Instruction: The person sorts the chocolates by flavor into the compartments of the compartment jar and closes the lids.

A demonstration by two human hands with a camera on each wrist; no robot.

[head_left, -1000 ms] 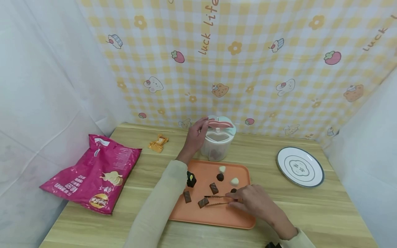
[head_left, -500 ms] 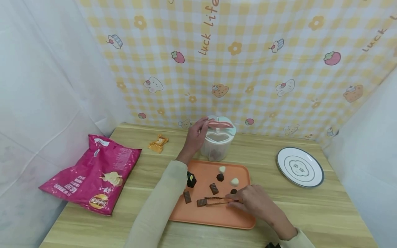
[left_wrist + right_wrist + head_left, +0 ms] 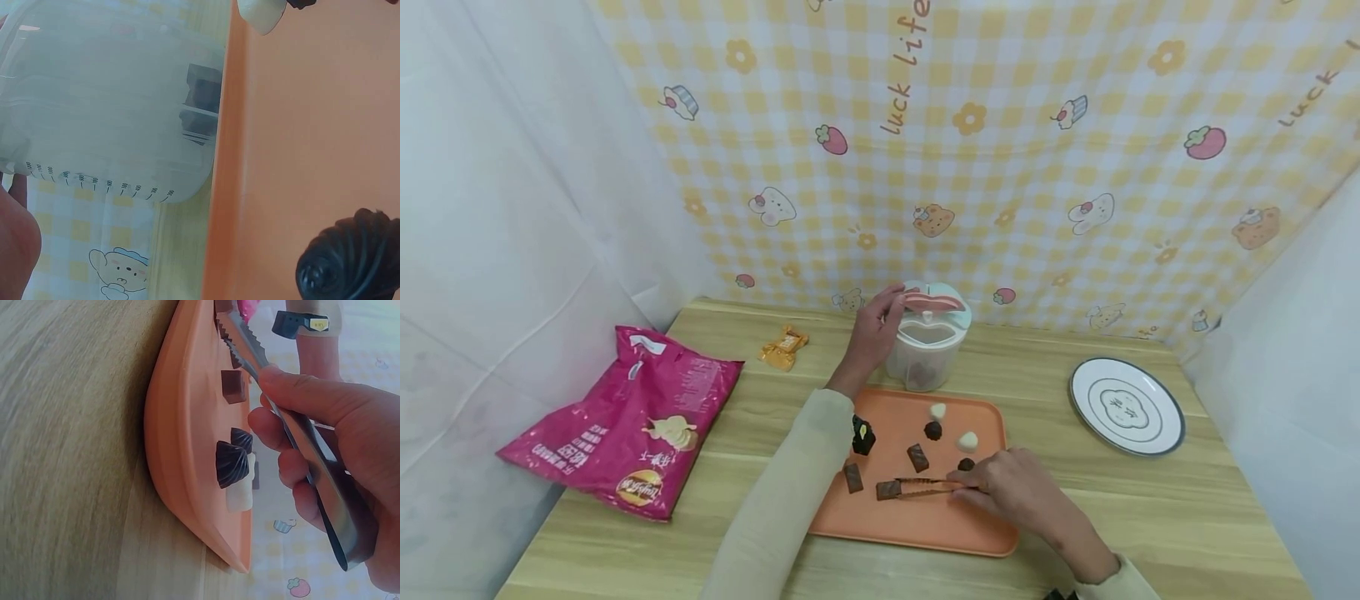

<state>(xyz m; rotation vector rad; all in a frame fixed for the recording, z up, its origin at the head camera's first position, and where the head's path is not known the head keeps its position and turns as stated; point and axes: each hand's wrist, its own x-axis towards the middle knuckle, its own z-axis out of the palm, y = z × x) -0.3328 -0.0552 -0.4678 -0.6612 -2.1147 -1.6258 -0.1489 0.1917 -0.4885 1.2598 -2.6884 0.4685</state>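
Note:
At the back of the table, my left hand (image 3: 872,329) grips the upper left side of a clear storage container (image 3: 922,371) with a raised pink flap (image 3: 934,301). Dark pieces (image 3: 204,97) show through the container's wall near its bottom. My right hand (image 3: 1018,492) holds metal tongs (image 3: 325,481) with serrated tips over the orange tray (image 3: 955,529). In the head view the tong tips meet the right end of a brown chocolate piece (image 3: 887,490). Other brown chocolates (image 3: 917,457), dark swirled chocolates (image 3: 232,464) and white chocolates (image 3: 967,442) lie on the tray.
A magenta chip bag (image 3: 640,425) lies at the left, with orange-wrapped candy (image 3: 784,348) behind it. A white plate (image 3: 1126,407) with a blue rim sits at the right. The patterned cloth (image 3: 1000,167) hangs behind the table. My left forearm crosses the tray's left side.
The tongs have narrowed and their tips now meet the brown chocolate, which has turned straighter and shifted slightly left. My left hand stays at the container.

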